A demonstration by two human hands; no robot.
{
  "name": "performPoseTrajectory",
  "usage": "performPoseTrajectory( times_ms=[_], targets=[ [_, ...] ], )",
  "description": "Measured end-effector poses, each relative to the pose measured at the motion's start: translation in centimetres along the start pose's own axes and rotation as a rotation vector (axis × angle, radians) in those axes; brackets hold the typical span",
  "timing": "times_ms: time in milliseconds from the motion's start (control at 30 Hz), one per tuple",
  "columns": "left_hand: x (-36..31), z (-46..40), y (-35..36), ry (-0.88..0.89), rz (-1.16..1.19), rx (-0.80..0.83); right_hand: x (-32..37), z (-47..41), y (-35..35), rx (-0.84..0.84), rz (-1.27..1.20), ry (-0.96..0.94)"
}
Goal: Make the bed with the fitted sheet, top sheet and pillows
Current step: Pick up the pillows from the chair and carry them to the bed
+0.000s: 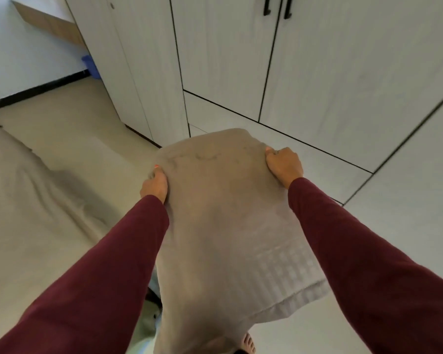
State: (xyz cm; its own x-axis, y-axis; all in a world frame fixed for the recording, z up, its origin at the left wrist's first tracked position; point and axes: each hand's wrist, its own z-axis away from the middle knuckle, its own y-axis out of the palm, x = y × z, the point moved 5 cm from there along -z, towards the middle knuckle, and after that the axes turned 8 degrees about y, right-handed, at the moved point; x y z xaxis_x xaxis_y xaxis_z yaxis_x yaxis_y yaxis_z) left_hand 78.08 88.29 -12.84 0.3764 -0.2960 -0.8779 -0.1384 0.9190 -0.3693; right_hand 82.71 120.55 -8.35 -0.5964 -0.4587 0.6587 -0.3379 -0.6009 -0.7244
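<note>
Foot (248, 343): bare, on the pale floor (407, 238) just below the hanging cloth.
Pillow (223, 226): grey-beige, held upright in the air between both arms; woven-check hem at the lower right edge.
Left hand (155, 186): clenched on the pillow's upper left edge.
Right hand (284, 166): clenched on the upper right corner.
Bed (36, 213): to the left, covered in pale rumpled sheet, apart from the pillow.
Floor beyond: open strip between bed and wardrobe.
Wardrobe (241, 60): white doors straight ahead, black handles at the top.

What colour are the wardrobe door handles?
Black, on the white wardrobe door handles, top of the head view.
</note>
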Motion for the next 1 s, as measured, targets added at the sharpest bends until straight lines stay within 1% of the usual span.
performPoseTrajectory(
  times_ms=[167,333,533,767,833,1000],
  targets=[
    [-1.1,-7.6,-0.6,-0.029,-0.098,-0.106,6.4,-6.3,6.3,0.087,0.051,-0.077],
    [-2.8,-14.9,-2.6,-0.090,-0.132,-0.188,13.0,-12.0,12.8,0.171,0.066,-0.136],
    [-5.1,-22.9,-5.2,-0.108,-0.182,-0.265,21.1,-17.6,19.1,0.220,0.083,-0.197],
    [-7.0,-33.1,-8.1,-0.169,-0.197,-0.366,31.5,-24.8,28.2,0.327,0.112,-0.299],
    [-7.6,-36.1,-9.1,-0.214,-0.178,-0.417,35.3,-26.7,30.8,0.361,0.145,-0.341],
    [-9.2,-43.4,-11.3,-0.303,-0.117,-0.477,43.8,-31.8,37.0,0.459,0.214,-0.447]
  ],
)
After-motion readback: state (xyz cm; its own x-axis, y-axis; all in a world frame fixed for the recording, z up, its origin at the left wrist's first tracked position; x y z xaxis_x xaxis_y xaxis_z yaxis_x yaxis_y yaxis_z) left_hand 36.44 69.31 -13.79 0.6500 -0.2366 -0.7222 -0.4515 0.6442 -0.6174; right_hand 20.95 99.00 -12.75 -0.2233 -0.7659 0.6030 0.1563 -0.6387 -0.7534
